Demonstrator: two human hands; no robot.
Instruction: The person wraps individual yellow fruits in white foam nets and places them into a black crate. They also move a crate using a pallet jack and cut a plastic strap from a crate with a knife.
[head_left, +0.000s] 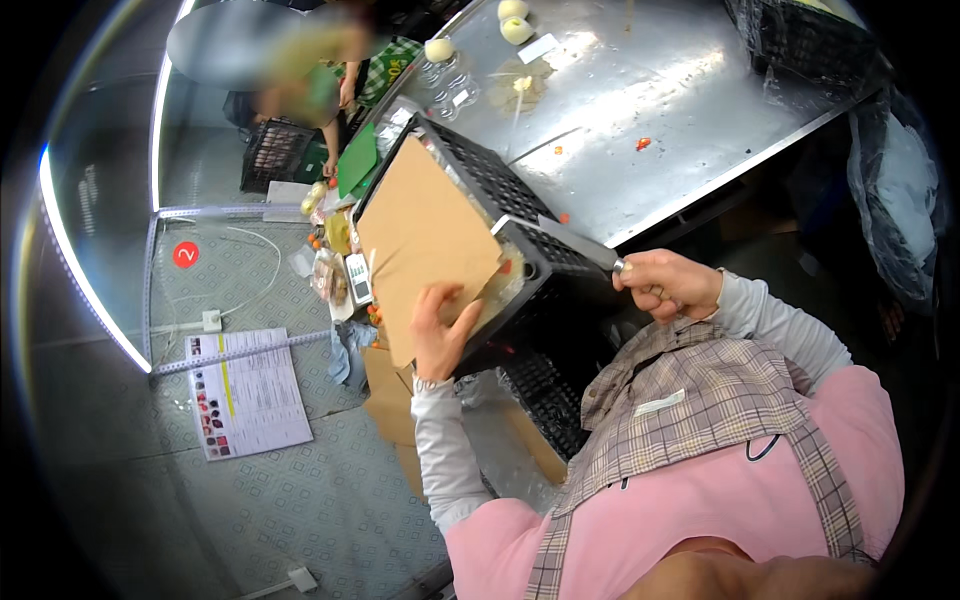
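A black plastic crate stands before me with a sheet of brown cardboard lying slanted over its top. My left hand rests on the near edge of the cardboard, thumb and fingers spread; whether it grips the sheet I cannot tell. On the right, my right hand is closed round the handle of a knife. The broad blade points left, over the near right corner of the crate. Under the cardboard's right edge, clear plastic film shows; the rest of the contents is hidden.
A steel table behind the crate bears pale round fruits, a clear plastic fruit tray and red scraps. Left are a digital scale, bagged produce and a printed sheet. Another person's hand is near a crate.
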